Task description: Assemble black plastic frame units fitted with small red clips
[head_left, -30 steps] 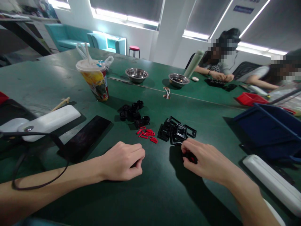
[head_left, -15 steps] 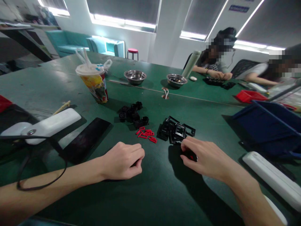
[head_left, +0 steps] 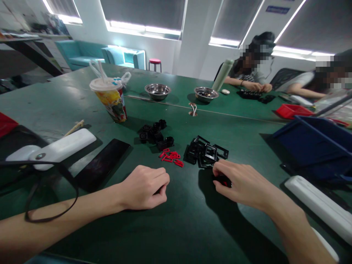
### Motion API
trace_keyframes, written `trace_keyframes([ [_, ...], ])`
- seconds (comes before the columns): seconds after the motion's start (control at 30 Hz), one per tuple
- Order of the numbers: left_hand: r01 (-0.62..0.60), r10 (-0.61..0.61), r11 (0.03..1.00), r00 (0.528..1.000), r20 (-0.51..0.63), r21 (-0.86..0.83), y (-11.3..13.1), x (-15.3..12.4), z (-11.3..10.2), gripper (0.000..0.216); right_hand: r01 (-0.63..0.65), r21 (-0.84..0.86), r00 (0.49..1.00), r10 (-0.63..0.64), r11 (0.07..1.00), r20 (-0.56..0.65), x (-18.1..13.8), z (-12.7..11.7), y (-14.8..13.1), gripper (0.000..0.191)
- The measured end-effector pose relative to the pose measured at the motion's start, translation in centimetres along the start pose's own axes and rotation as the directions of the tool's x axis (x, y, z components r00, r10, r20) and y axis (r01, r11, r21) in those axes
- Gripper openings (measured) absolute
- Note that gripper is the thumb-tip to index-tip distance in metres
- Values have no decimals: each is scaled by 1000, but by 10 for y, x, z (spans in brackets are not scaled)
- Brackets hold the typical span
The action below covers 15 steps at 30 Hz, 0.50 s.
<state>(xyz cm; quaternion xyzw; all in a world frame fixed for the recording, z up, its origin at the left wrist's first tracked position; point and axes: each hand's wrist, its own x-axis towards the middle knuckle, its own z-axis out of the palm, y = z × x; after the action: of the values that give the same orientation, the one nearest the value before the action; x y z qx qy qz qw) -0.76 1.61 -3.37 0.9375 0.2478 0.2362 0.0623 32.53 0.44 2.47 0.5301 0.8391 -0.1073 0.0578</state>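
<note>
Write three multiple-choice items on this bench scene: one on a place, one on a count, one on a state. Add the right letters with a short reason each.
1. Where do the small red clips lie?
A. inside a steel bowl
B. on the green table, between two heaps of black parts
C. in the blue bin

2. How many steel bowls stand on the table?
A. two
B. four
C. none

3. How is the left hand?
A. flat, palm up
B. curled into a loose fist, resting on the table
C. lifted, gripping the cup

Key: 1 B, the clips sit between the heaps; 2 A, one bowl beside another; 3 B, fingers folded under.
</note>
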Motion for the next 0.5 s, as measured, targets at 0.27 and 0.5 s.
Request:
trace_keyframes([
  [0.27,15,-14,999,999,-41,46,-1,2,0,12,36,12,999,-36,999,-38,2,2,1,6],
  [0.5,21,-10,995,994,-109,101,-10,6,-3,10,114,-62,975,-123,992,-184,1,1,2,9],
])
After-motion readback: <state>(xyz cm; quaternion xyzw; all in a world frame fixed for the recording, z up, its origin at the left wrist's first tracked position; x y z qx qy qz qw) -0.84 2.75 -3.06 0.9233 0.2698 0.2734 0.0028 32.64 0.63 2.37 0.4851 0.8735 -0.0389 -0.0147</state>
